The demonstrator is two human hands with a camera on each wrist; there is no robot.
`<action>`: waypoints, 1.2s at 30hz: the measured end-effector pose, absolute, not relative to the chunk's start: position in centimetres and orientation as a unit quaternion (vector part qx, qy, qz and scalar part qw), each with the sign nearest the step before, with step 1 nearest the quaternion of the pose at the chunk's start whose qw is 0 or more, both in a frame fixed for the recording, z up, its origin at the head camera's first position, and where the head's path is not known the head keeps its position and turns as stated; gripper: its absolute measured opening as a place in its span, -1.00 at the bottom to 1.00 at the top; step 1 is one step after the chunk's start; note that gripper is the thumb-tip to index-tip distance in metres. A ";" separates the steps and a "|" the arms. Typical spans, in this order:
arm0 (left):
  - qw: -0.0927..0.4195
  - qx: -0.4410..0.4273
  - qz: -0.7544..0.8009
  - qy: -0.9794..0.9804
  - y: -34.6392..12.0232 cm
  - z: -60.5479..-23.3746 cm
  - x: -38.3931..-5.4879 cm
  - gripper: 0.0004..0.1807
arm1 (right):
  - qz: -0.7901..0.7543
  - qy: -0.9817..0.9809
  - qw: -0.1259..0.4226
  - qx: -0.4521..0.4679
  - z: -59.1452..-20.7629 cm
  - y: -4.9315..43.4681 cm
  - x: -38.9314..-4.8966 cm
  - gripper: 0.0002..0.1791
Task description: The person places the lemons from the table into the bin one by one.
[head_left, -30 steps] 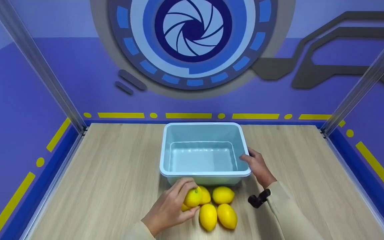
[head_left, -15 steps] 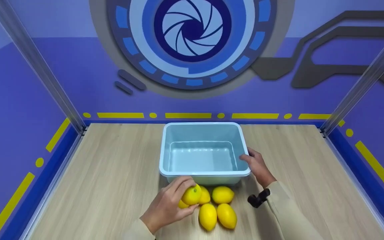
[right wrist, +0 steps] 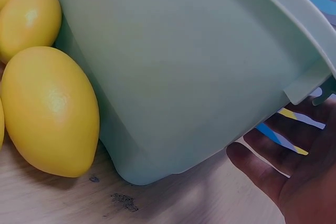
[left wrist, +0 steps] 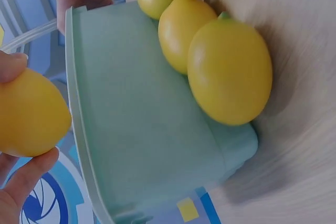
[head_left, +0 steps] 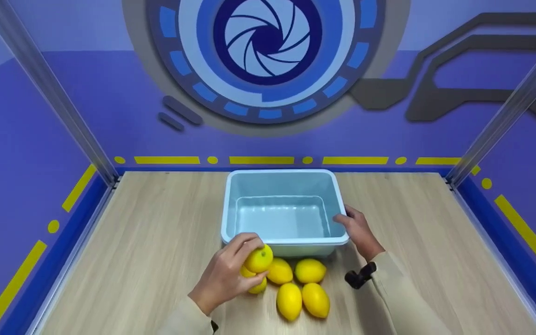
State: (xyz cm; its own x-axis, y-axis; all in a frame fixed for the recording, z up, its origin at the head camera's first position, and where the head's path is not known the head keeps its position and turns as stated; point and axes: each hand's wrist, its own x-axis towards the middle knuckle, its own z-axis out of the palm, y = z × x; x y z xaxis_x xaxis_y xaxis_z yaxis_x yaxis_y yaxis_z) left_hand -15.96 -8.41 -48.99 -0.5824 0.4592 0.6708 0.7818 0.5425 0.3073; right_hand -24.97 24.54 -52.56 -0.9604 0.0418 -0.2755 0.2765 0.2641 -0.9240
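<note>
Left hand [head_left: 224, 270]: fingers pinch an oval yellow lemon [head_left: 260, 258] aloft beside the near rim of the pale-blue rectangular plastic tub [head_left: 305, 241]. Right hand [head_left: 361, 233]: fingers grip its right rim, apparently steadying it.

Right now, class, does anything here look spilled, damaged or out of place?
Yes: in the right wrist view, small dark smudges mark the pale tabletop near the tub, odd against otherwise plain wood grain. The lemons show no obvious damage.

Pale wood-grain table [head_left: 156, 242]; on it, light blue-green basin [head_left: 296, 251], five yellow lemons [head_left: 289, 301] clustered just in front.
</note>
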 end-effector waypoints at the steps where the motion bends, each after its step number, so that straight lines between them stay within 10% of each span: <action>1: 0.268 -0.370 -0.303 -0.837 -8.5 -48.9 -16.1 -0.40 | -0.598 0.789 0.098 0.099 -52.5 24.5 -25.0 -0.31; 36: 0.348 -0.390 -0.290 -0.801 -8.8 -48.3 -17.5 -0.25 | -0.609 0.782 0.084 0.103 -52.8 24.5 -25.1 -0.33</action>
